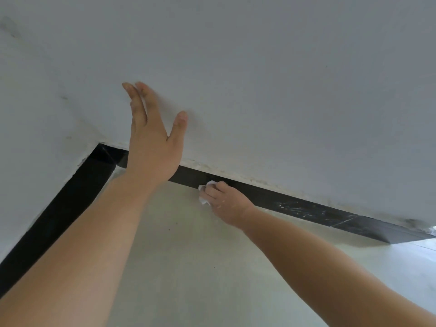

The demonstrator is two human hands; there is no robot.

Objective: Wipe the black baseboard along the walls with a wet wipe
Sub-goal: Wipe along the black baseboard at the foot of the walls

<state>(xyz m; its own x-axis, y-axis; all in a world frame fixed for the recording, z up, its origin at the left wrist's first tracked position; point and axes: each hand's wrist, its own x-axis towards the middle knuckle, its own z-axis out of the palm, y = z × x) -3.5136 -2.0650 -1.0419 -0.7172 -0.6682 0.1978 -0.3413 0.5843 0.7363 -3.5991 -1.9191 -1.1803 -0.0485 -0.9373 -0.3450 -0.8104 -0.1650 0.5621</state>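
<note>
A black baseboard (295, 205) runs along the foot of the white wall from an inner corner at the left toward the lower right. A second black strip (70, 199) follows the left wall down from that corner. My right hand (226, 201) grips a crumpled white wet wipe (205, 192) and holds it against the baseboard. My left hand (153, 135) lies flat on the wall above the corner, fingers straight. White scuffs mark the baseboard to the right of my right hand.
The white wall (259, 79) fills the upper frame. A pale floor (188, 256) lies below the baseboard. The baseboard ends at a wall edge (420, 230) at the far right, with brighter floor beyond.
</note>
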